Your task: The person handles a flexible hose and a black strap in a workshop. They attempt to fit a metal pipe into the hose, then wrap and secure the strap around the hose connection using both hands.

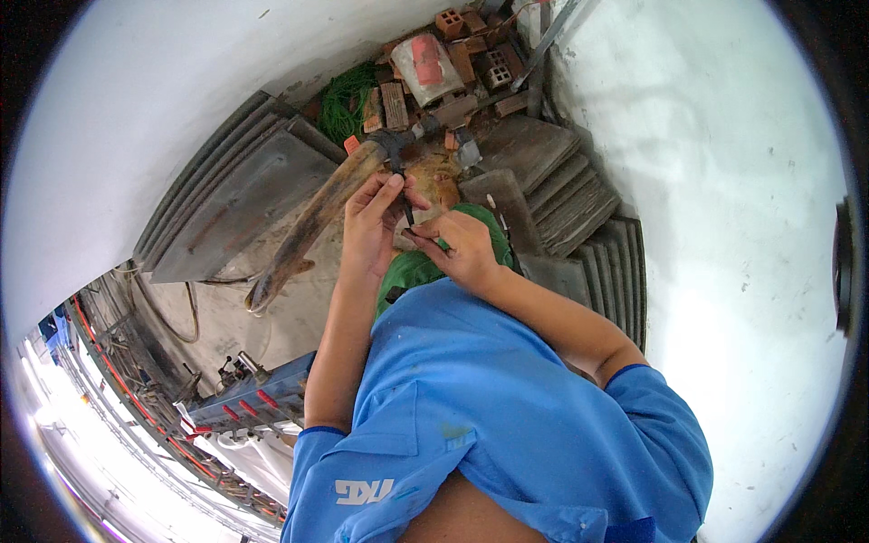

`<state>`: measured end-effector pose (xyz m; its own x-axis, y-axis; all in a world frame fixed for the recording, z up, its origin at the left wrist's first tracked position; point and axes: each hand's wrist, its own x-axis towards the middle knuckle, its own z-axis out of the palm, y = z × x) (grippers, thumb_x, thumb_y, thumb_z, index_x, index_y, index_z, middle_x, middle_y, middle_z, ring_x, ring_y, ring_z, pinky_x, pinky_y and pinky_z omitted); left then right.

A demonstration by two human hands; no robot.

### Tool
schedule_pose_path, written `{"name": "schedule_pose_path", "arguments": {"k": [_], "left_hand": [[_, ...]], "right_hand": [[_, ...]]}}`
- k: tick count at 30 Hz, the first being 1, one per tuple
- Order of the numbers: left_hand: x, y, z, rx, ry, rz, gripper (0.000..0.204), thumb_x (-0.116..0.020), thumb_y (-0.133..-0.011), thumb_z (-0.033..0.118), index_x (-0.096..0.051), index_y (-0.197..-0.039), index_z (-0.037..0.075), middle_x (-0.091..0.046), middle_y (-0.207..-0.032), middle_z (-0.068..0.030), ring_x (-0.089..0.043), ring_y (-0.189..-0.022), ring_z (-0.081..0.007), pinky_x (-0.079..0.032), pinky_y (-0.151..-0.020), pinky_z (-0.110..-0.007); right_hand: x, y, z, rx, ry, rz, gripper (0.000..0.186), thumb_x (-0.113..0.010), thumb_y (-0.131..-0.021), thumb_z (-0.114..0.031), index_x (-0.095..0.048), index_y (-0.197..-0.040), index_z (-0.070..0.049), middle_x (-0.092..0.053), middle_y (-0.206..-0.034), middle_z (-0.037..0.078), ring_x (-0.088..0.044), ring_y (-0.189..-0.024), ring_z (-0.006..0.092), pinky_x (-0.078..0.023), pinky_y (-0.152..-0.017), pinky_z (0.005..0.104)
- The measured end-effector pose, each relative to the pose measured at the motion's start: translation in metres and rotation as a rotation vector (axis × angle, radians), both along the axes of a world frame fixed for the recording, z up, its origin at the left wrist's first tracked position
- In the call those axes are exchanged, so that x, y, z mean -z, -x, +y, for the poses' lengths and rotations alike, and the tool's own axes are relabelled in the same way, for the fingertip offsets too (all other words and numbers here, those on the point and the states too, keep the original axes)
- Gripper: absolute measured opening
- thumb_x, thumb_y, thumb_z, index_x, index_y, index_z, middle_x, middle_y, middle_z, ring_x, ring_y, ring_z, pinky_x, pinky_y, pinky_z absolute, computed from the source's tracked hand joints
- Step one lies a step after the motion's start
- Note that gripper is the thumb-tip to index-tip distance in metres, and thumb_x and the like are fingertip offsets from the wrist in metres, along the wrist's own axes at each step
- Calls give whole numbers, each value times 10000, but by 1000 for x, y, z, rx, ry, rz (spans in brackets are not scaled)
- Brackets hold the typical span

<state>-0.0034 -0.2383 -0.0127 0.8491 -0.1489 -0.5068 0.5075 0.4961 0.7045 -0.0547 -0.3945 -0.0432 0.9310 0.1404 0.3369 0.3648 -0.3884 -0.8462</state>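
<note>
White walls hemmed a narrow corner. The left hand (pixel 369 226) and right hand (pixel 462 246) both pinched a thin dark tool (pixel 406 210), held upright between them, long axis pointing away. Grey stacked slabs (pixel 561 195) crowded both sides; bricks (pixel 471 45) and a green coil (pixel 344 100) lay beyond.

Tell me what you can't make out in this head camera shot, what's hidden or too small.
- Head view: the small dark piece pinched between left hand and right hand is too small to identify; fingers cover most of it.
- Head view: the green object is mostly hidden behind hands and blue shirt.
- Head view: the brick pile is cut off at the rim.
- Head view: the bright lower-left area is overexposed.
</note>
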Motion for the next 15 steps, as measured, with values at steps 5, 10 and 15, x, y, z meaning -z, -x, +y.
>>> {"name": "schedule_pose_path", "arguments": {"k": [5,10,15], "left_hand": [[-3,2,-2,17,-253,-96,172,-617,-1027,141,-672,-1045,-21,-701,-802,-87,-681,-749,-165,-532,-730,-297],[-4,6,-7,13,-661,-259,179,-602,-1033,130,-688,-989,-22,-684,-735,-54,-628,-640,-118,-497,-610,-271],[1,9,-6,-46,-940,-400,163,-646,-1007,144,-736,-1017,9,-671,-703,-93,-624,-596,-169,-490,-565,-301]], "right_hand": [[6,-1,6,-77,-21,-50,158,-789,-817,-105,-673,-923,-82,-645,-743,111,-646,-675,324,-489,-597,442],[7,-10,11,-145,32,-45,223,-803,-778,-20,-691,-970,-40,-674,-795,112,-671,-709,290,-510,-618,387],[1,-29,-1,-234,37,119,183,-770,-851,-33,-695,-1017,-16,-707,-850,124,-715,-760,264,-563,-691,352]]}}
